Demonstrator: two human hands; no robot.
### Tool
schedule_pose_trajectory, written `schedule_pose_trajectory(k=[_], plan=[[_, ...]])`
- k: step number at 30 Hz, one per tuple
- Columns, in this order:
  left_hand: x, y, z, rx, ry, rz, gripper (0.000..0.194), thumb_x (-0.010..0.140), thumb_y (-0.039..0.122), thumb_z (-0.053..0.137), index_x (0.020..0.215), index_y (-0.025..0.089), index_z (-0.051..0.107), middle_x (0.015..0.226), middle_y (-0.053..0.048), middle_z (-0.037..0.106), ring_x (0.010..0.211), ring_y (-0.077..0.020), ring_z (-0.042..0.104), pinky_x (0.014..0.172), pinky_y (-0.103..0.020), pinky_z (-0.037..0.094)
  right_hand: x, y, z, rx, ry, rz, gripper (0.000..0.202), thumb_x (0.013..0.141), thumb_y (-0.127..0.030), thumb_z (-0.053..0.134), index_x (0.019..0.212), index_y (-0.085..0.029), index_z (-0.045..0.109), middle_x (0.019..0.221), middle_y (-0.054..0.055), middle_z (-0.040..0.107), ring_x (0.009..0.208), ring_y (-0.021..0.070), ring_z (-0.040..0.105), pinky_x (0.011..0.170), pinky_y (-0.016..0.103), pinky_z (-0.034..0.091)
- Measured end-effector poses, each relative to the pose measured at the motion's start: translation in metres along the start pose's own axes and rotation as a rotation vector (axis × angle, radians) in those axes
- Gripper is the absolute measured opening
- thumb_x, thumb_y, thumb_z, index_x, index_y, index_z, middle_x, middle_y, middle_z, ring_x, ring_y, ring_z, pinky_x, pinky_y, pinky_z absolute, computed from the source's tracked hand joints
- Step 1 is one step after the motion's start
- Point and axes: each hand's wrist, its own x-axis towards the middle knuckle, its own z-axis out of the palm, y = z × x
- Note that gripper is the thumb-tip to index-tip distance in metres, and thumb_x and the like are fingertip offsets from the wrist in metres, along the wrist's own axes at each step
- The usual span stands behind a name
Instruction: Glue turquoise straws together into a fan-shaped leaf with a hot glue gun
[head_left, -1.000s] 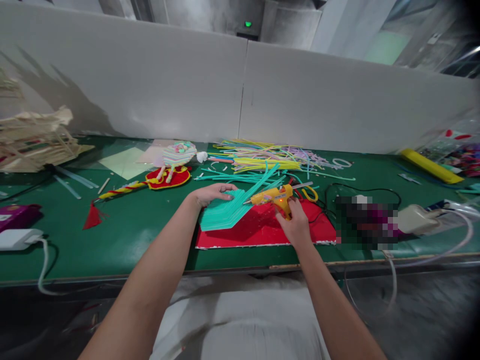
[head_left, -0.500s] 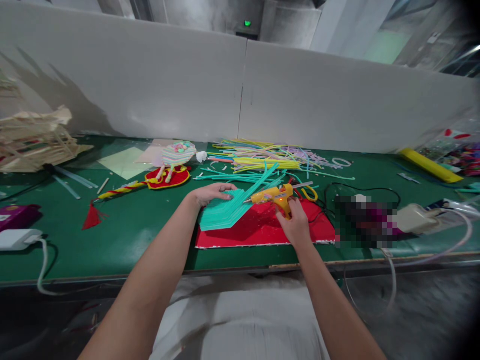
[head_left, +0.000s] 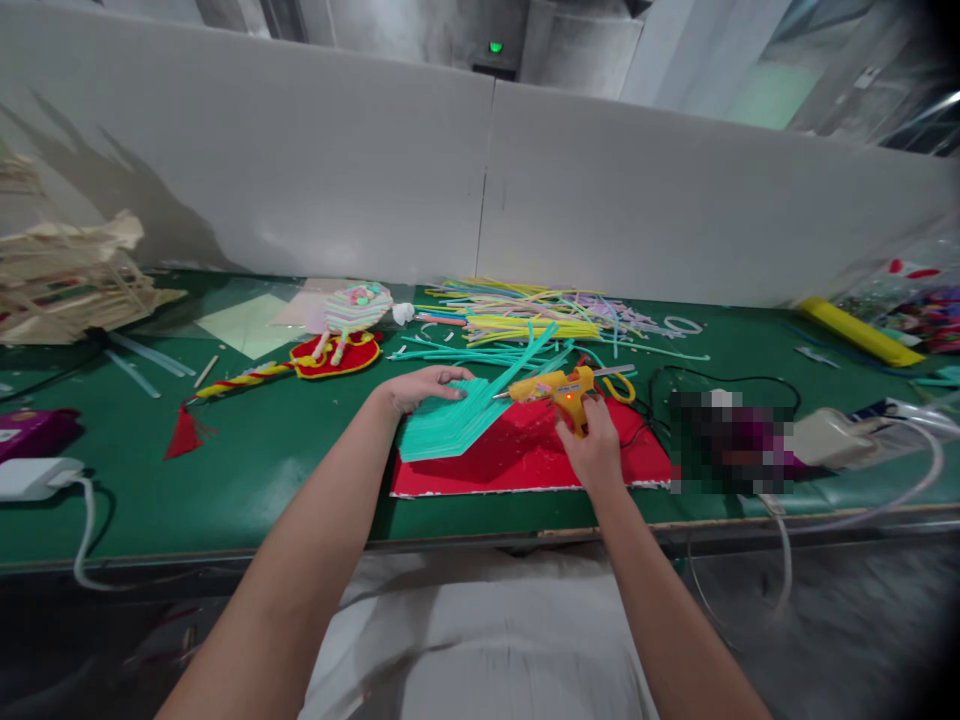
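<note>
My left hand [head_left: 429, 388] grips a flat turquoise piece [head_left: 450, 425] of strips laid side by side, with long loose ends pointing up and to the right. Fingers of my right hand [head_left: 594, 432] wrap round the handle of a yellow glue gun [head_left: 551, 387]. Its nozzle points left, close to the right side of the turquoise piece, and a small orange light glows on its body. Beneath both lies a red board [head_left: 525, 465] on the green table [head_left: 300, 500].
Behind the board are a pile of coloured strips [head_left: 525, 315] and yellow-handled scissors [head_left: 624, 386]. A red and yellow ornament [head_left: 337, 357] lies left. A white adapter [head_left: 37, 480] sits far left, a yellow tube [head_left: 862, 333] far right, a black cable [head_left: 720, 375] between.
My right hand has shifted the glue gun slightly to the right, so its nozzle is a little farther from my left hand. The turquoise piece and my left hand look unchanged.
</note>
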Motion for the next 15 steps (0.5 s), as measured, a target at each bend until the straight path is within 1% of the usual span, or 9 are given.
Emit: schedule_pose_trajectory(k=[7, 12, 15], plan=[[-0.0002, 0.0006, 0.0007, -0.018, -0.006, -0.006, 0.041, 0.062, 0.024, 0.079, 0.097, 0.014, 0.06, 0.086, -0.003, 0.067, 0.071, -0.0133, 0.064, 0.067, -0.025, 0.051, 0.0019, -0.0044, -0.0039, 0.024, -0.028, 0.071, 0.031, 0.08, -0.032, 0.05, 0.106, -0.016, 0.057, 0.106, 0.015, 0.061, 0.106, 0.0266, 0.057, 0.086, 0.041, 0.05], [-0.0001, 0.0008, 0.0008, -0.01, -0.005, -0.01, 0.042, 0.062, 0.024, 0.079, 0.098, 0.014, 0.06, 0.086, -0.003, 0.068, 0.071, -0.0134, 0.064, 0.067, -0.024, 0.051, 0.0026, -0.0052, -0.0052, 0.031, -0.029, 0.075, 0.031, 0.08, -0.032, 0.051, 0.106, -0.017, 0.056, 0.106, 0.014, 0.06, 0.104, 0.0259, 0.057, 0.085, 0.04, 0.049], [-0.0002, 0.0013, 0.0011, -0.001, -0.003, -0.016, 0.043, 0.061, 0.025, 0.079, 0.097, 0.014, 0.06, 0.086, -0.003, 0.067, 0.071, -0.0134, 0.063, 0.067, -0.024, 0.05, 0.0038, -0.0058, -0.0041, 0.015, -0.007, 0.08, 0.032, 0.079, -0.034, 0.051, 0.104, -0.015, 0.056, 0.103, 0.015, 0.06, 0.1, 0.0256, 0.057, 0.084, 0.039, 0.049]])
